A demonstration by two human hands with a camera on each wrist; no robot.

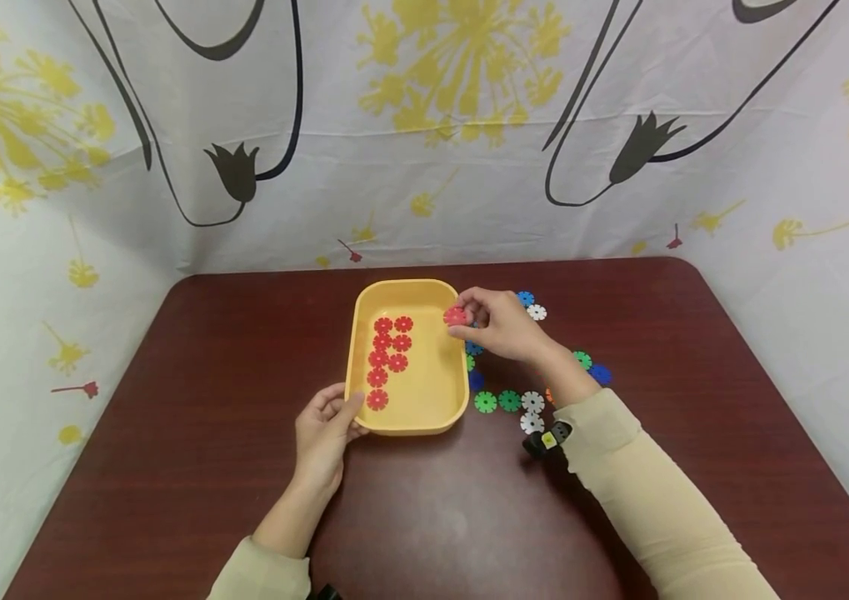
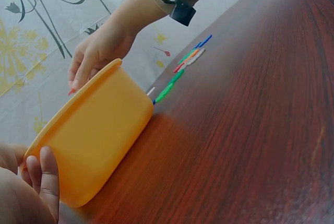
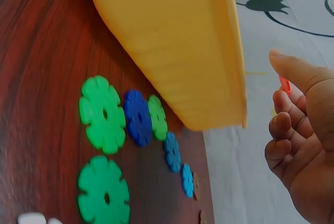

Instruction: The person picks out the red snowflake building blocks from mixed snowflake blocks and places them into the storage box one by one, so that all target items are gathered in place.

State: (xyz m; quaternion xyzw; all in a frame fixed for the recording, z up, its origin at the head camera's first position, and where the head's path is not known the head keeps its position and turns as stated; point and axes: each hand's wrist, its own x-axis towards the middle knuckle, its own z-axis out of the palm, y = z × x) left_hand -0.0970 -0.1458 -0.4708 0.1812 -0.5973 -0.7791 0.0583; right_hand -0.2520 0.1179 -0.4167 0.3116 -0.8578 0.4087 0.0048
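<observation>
My left hand (image 1: 324, 435) grips the yellow plastic tub (image 1: 430, 398) at its near left corner, thumb over the rim and fingers against the outside wall. Several red notched discs (image 1: 382, 342) lie inside the tub, mostly along its left half. Over the tub's right rim, my right hand (image 1: 502, 325) pinches one more red notched disc (image 1: 455, 316) between thumb and fingers. In the right wrist view only a thin red edge of that disc shows past the thumb.
To the right of the tub, loose notched discs lie on the dark wooden table (image 1: 222, 358): green (image 1: 485, 402), white (image 1: 532, 423) and blue (image 1: 600, 374) among them. Part of them is hidden under my right forearm. A patterned cloth (image 1: 424, 200) hangs behind the table.
</observation>
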